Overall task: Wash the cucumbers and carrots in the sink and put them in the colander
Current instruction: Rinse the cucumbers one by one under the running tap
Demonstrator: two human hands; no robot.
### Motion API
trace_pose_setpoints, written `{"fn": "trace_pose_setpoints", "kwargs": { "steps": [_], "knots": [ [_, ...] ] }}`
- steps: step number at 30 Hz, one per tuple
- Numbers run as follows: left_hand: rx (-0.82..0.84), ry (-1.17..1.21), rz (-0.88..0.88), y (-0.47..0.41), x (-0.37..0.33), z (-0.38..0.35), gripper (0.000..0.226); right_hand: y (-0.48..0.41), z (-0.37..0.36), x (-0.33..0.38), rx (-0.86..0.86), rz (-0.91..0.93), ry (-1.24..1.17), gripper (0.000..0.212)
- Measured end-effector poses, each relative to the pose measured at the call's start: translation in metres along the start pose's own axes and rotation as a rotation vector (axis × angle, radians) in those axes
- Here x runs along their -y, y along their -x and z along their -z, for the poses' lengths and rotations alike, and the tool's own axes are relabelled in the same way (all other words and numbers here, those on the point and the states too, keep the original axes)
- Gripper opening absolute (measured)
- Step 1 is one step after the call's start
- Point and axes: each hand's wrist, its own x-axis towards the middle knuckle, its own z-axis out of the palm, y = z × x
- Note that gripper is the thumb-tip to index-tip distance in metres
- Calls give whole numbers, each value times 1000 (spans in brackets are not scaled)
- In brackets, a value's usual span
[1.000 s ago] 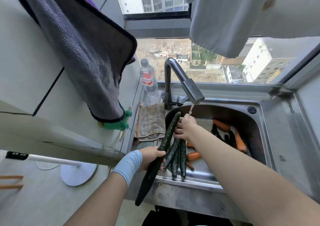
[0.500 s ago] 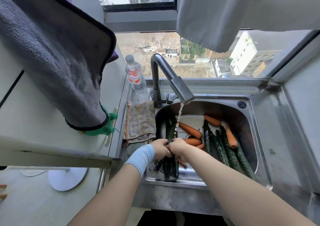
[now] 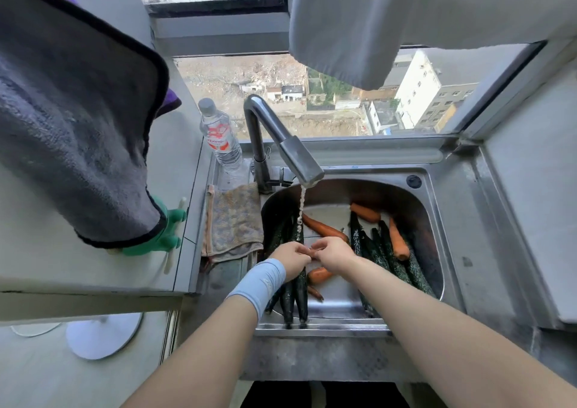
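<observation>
Rinsing step, judged: left hand (image 3: 292, 259) and right hand (image 3: 334, 253) touched under the faucet (image 3: 299, 161) stream, fingers curled. Whether they gripped anything, cannot tell. Cucumbers (image 3: 295, 295) and carrots (image 3: 324, 228) lay in the sink (image 3: 418, 208). No colander was visible. Next probably needs a firm grip and a lift over the near rim. The basin middle was open.

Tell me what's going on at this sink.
A person is washing vegetables in a steel sink with the faucet running. The left hand, wearing a blue wristband, grips a bunch of cucumbers at the basin's left side, just below the stream. The right hand meets it with curled fingers; what it pinches is unclear. The other cucumbers and several carrots lie in the basin. No colander is in view.
</observation>
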Motion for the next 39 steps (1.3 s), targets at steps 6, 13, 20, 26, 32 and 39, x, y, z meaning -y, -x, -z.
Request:
{"fn": "trace_pose_setpoints", "kwargs": {
  "steps": [6,13,20,26,32,39],
  "knots": [
    [148,25,18,-18,-43,-66,25,27,67,-63,-162,-172,579,16],
    [266,-127,95,-33,-65,-107,35,23,60,-96,-118,-217,929,63],
    [306,-41,167,-30,-70,-114,38,19,76,-88,24,-235,614,31],
    [403,367,327,-16,-66,-86,66,36,96,-69,72,-294,-114,25],
    [539,647,201,17,-56,-35,30,50,81,-27,217,-213,-396,17],
    [334,744,92,30,-19,19,48,39,37,28,212,-169,-507,20]
  ]
}}
